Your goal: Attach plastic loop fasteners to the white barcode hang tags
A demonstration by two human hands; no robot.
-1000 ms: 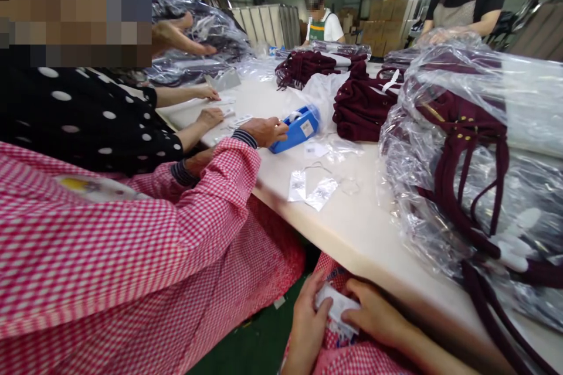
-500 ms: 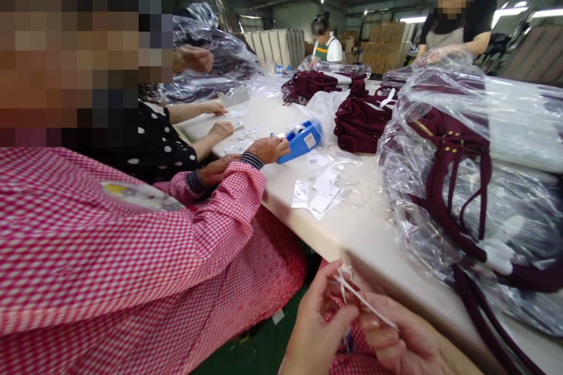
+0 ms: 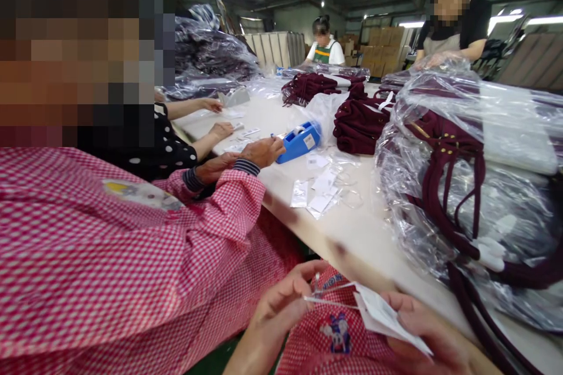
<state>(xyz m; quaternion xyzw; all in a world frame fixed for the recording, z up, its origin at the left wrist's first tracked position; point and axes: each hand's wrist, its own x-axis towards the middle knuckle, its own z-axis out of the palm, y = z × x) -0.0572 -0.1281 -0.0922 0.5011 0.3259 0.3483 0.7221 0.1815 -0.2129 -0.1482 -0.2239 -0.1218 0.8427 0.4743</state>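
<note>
Left hand [image 3: 275,307]: raised, fingers curled, index finger reaching forward, pinching a thin white string loop [image 3: 333,303]
Right hand [image 3: 424,331]: tilted inward, bent fingers closed on a folded white paper tag [image 3: 382,312]
Tag: between the hands, above a red-and-white checked garment [image 3: 308,345], string drawn straight leftward
Pale flat bench [image 3: 352,231]: just beyond both hands
</note>
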